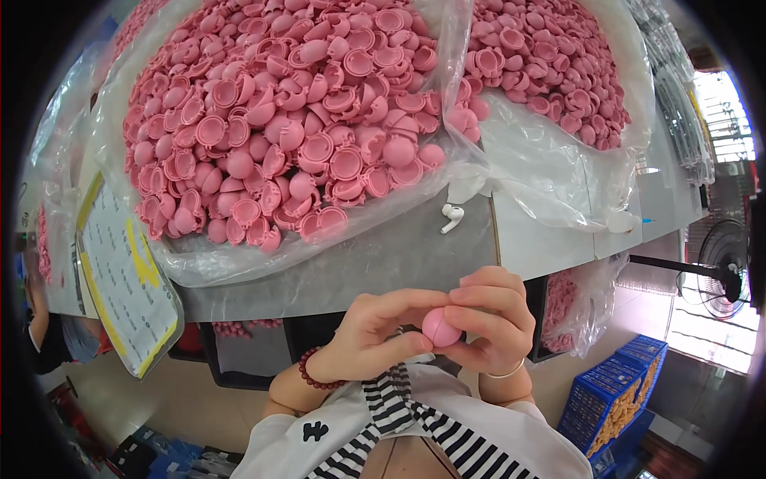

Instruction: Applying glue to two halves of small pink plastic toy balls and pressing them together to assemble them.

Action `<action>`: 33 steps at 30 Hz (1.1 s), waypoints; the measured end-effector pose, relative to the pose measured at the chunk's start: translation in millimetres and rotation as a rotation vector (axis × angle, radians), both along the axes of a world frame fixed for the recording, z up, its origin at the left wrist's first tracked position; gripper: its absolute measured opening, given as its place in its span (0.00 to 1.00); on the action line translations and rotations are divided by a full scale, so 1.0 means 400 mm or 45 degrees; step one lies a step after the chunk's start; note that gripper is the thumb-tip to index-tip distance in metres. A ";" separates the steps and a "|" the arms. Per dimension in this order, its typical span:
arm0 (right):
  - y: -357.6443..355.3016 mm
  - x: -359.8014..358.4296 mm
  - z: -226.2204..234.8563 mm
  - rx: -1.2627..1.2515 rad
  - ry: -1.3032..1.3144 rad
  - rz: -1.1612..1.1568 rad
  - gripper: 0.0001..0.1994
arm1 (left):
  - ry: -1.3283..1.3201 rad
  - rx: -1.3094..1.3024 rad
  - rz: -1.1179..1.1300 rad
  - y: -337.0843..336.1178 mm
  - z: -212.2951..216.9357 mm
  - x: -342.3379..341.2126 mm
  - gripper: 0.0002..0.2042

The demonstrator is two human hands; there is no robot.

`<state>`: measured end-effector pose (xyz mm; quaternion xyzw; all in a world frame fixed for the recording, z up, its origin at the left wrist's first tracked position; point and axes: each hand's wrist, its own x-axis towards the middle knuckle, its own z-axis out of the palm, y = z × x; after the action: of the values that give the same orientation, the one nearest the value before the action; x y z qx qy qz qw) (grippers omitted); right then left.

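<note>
While both hands meet just above the striped collar, the left hand (373, 335) and right hand (491, 323) pinch a small pink ball (440, 327) together, fingers curled around it. Beyond lies a grey table (383, 259) with a white earbud (452, 217), then clear bags (527, 160) heaped with pink half-shells (279, 120).

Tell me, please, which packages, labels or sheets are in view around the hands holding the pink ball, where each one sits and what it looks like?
Clear plastic bag: on the grey table ahead, left, open and heaped with pink half-shells.
Second clear bag: on the table, right, also holding pink shells.
Printed sheet in a plastic sleeve: hanging off the table's left edge, white with yellow markings.
Blue crates: on the floor, lower right, holding yellowish pieces.
</note>
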<state>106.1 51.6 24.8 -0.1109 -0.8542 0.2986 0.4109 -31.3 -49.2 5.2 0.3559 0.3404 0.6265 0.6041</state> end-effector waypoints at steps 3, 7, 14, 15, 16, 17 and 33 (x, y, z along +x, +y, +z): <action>0.002 -0.007 -0.015 -0.147 0.047 0.040 0.18 | 0.117 0.020 0.019 0.003 -0.006 -0.004 0.18; 0.001 -0.001 -0.028 -0.202 0.051 0.060 0.17 | 0.197 0.026 0.060 0.004 -0.009 0.004 0.16; 0.011 0.004 -0.041 -0.086 0.138 -0.018 0.16 | 0.178 0.005 0.116 0.016 0.002 0.022 0.16; 0.012 0.006 -0.042 -0.062 0.140 -0.014 0.17 | 0.178 0.003 0.118 0.014 -0.001 0.025 0.16; 0.010 0.007 -0.045 -0.064 0.140 -0.011 0.17 | 0.174 -0.008 0.123 0.011 -0.005 0.028 0.16; 0.008 0.007 -0.049 -0.106 0.134 0.001 0.17 | 0.170 -0.019 0.129 0.008 -0.008 0.031 0.16; 0.022 -0.018 -0.049 -0.327 0.109 0.017 0.18 | 0.502 -0.085 0.592 -0.006 -0.003 0.004 0.15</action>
<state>98.8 60.3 5.3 -0.1441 -0.7913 0.4128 0.4275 -29.9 -51.4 4.2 0.3631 0.5438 0.6554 0.3780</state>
